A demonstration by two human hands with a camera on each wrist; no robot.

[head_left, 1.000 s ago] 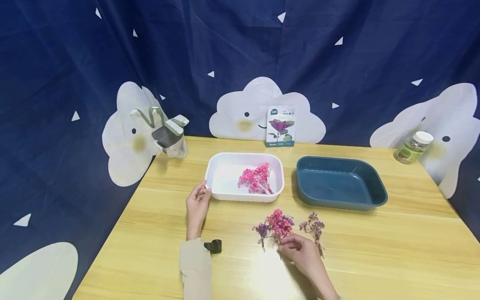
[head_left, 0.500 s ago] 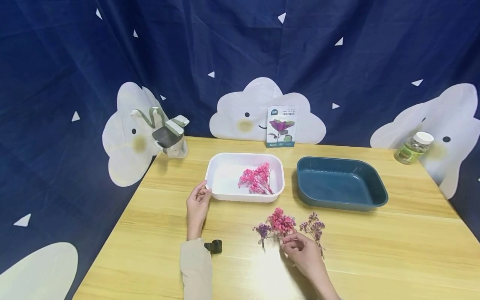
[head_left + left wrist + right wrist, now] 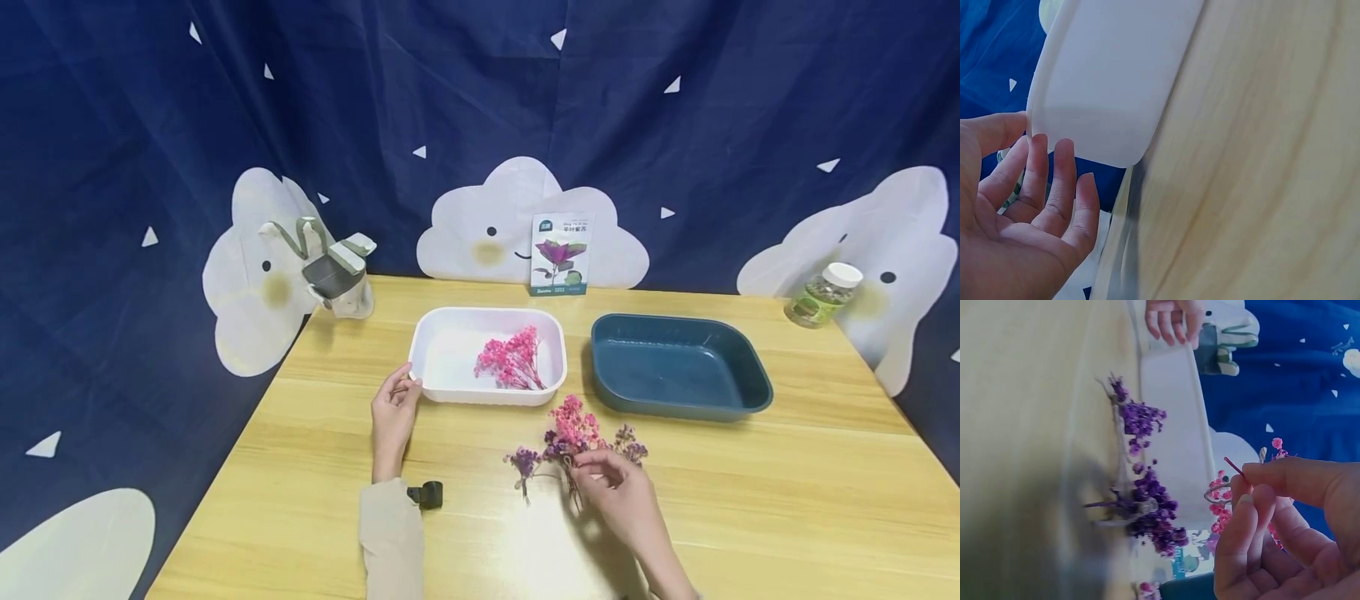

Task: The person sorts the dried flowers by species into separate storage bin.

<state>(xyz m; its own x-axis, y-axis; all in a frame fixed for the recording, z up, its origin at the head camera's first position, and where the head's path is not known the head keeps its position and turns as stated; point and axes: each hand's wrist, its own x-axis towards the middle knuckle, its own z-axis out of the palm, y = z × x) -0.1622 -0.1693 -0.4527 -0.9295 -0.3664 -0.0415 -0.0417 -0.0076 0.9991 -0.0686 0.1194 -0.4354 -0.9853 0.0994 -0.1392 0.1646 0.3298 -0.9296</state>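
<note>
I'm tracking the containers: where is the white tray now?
In the head view, the white tray sits left of the dark blue tray, with the left hand at its near left corner and pink flowers lying in its right part.

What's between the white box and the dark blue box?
Just bare wooden table: the head view shows a narrow strip separating the white box and the dark blue box.

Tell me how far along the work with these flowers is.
Apparently done: one pink bunch lies in the white tray, whose rim the left hand pinches. In hand: the right hand holds another pink bunch up off the table. Probably left: placing that bunch, then the purple bunches lying on the table; no flowers show in the dark blue tray.
</note>
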